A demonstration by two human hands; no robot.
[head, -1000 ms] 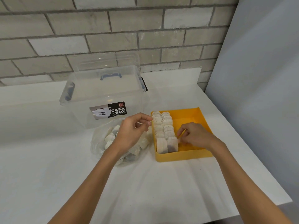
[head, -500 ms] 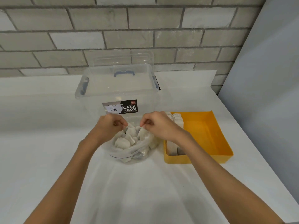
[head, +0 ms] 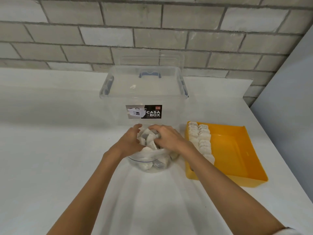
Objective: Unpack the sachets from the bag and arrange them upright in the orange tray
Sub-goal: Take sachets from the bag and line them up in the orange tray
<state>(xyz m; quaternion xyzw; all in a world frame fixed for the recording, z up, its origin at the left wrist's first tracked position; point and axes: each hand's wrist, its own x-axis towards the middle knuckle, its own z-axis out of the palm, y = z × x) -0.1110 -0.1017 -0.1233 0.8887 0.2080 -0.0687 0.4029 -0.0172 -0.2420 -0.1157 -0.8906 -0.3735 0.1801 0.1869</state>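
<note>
A clear plastic bag (head: 149, 162) of white sachets (head: 149, 139) sits on a white table (head: 50, 150) against a grey brick wall (head: 118, 36). The left hand (head: 129, 141) cups the bag's mouth, fingers spread. The right hand (head: 166, 137) reaches inside, fingers curled around sachets. Right of the hands, an orange tray (head: 237, 153) holds two upright sachet rows (head: 200, 141). Beyond them stands a clear storage box (head: 144, 92).
</note>
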